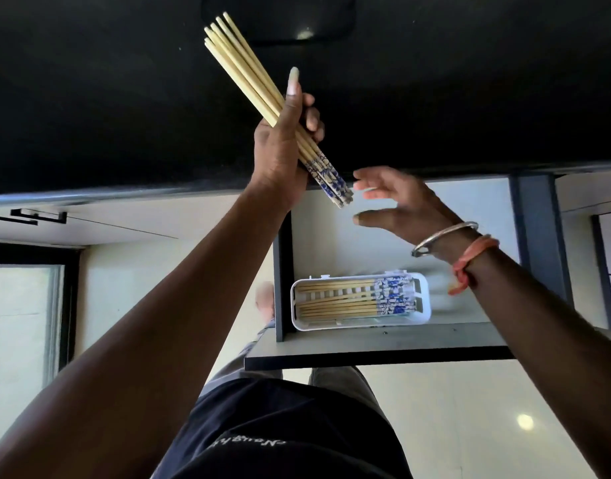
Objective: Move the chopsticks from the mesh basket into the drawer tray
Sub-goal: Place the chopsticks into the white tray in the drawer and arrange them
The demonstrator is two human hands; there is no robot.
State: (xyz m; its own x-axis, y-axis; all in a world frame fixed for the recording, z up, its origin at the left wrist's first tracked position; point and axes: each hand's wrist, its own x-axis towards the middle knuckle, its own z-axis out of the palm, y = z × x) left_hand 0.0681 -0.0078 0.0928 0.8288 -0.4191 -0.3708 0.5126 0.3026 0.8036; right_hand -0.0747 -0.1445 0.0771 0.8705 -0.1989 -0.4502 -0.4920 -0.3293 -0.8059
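The left hand (pixel 283 146) grips a bundle of chopsticks (pixel 249 81), pale wood with blue-patterned ends. The right hand (pixel 397 205) is open and empty just beside those ends. Below it, more chopsticks lie in the white tray (pixel 423 299).

A bundle of pale bamboo chopsticks (pixel 249 84) with blue-and-white patterned butt ends is held slanted in the left hand (pixel 280 146), plain tips up and away, patterned ends low over the open drawer (pixel 376 344). A white slotted drawer tray (pixel 422 305) lies in the drawer's near part, holding more chopsticks (pixel 338 300) lying flat, patterned ends to the right.
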